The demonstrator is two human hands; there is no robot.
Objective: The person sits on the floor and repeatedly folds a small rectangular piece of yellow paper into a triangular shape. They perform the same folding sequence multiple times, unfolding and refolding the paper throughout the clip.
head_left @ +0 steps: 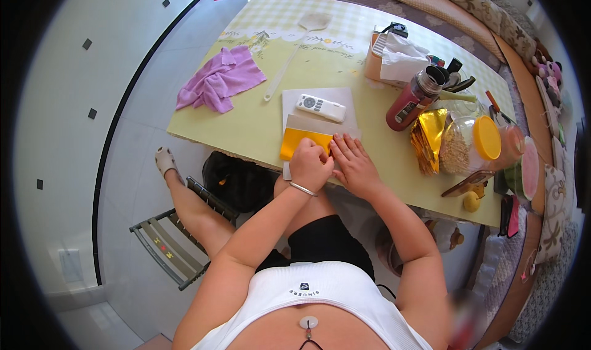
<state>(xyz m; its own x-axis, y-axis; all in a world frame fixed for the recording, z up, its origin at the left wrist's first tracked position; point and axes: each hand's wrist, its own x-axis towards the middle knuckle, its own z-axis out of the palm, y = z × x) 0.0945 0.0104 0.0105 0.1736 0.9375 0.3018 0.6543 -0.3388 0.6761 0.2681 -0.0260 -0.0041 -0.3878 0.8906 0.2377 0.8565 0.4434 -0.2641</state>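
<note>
A shiny gold paper sheet (300, 142) lies near the table's front edge, over a pale sheet of paper or card (348, 99). My left hand (311, 165) is closed, its curled fingers at the right part of the gold paper; the fingertips are partly hidden. Flat beside it rests my right hand (356, 166), fingers stretched out and touching the paper's right edge. Just beyond the gold paper, a white remote control (321, 107) lies on the pale sheet.
A purple cloth (223, 79) and a white fly swatter (280, 73) lie to the left. On the right stand a tissue box (374, 57), a red bottle (411, 100), gold foil packets (429, 137) and a yellow-lidded jar (458, 142). A folding stool (169, 245) is below left.
</note>
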